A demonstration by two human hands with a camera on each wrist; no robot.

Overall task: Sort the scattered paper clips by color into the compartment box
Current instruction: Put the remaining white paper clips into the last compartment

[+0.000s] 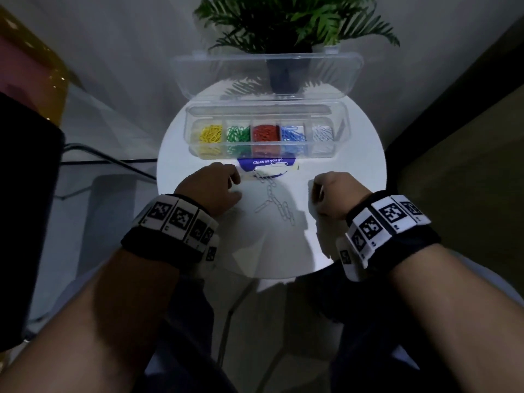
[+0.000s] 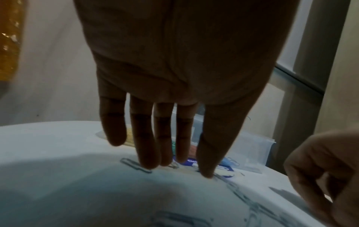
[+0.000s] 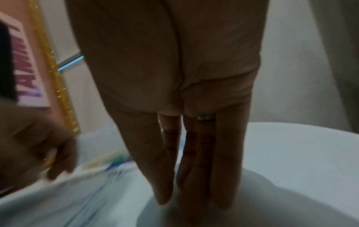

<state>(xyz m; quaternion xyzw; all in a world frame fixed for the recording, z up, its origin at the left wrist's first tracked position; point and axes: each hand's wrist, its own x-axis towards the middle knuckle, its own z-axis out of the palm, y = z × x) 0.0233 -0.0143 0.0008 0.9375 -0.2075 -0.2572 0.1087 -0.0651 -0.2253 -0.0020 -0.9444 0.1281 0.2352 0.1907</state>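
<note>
A clear compartment box (image 1: 338, 143) stands open at the back of the round white table (image 1: 360, 177). From left to right it holds yellow (image 1: 210, 134), green (image 1: 238, 134), red (image 1: 265, 133), blue (image 1: 292, 133) and white clips (image 1: 322, 133). Several loose white paper clips (image 1: 272, 195), some linked in a chain, lie between my hands. My left hand (image 1: 236, 188) points its straight fingers (image 2: 147, 159) down beside one white clip (image 2: 134, 165). My right hand (image 1: 316, 194) is off to the right, its fingers (image 3: 204, 176) together, tips on the table, nothing seen in them.
The box's clear lid (image 1: 266, 75) stands raised behind it, with a potted plant (image 1: 286, 26) beyond. A blue "Clean as you go" sticker (image 1: 266, 163) lies just in front of the box. A dark object (image 1: 25, 222) is at the left.
</note>
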